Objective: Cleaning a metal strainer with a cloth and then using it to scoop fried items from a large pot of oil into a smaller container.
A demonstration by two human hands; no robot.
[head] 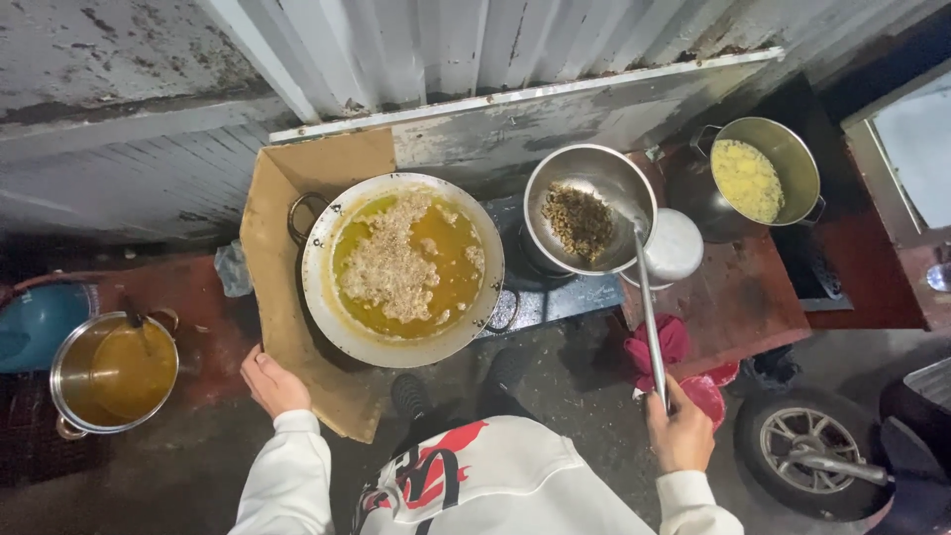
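R hand [680,428] closed round the lower end of a long metal handle [649,317], which runs up and away from it to the rim of a steel bowl [590,208] w/ browned fried bits in it. L hand [271,383] open, fingers together, palm resting on the edge of a cardboard sheet [297,297], gripping nothing. Just beyond and to the right of the L hand, btwn both hands, sits a wide frying pan [402,267] w/ yellow oil and a pale clump of batter floating in it; the cardboard stands along its left side. Near the R hand, a red cloth [666,342] lies under the handle; white lidded container [676,245] sits touching the bowl's right side. Farther up-right of the R hand, a steel pot [765,170] w/ yellow batter. Well left of the L hand, a pot of brownish oil [114,372] on the ground, blue tub [40,322] beside it. A wheel [807,456] lower right of R hand.
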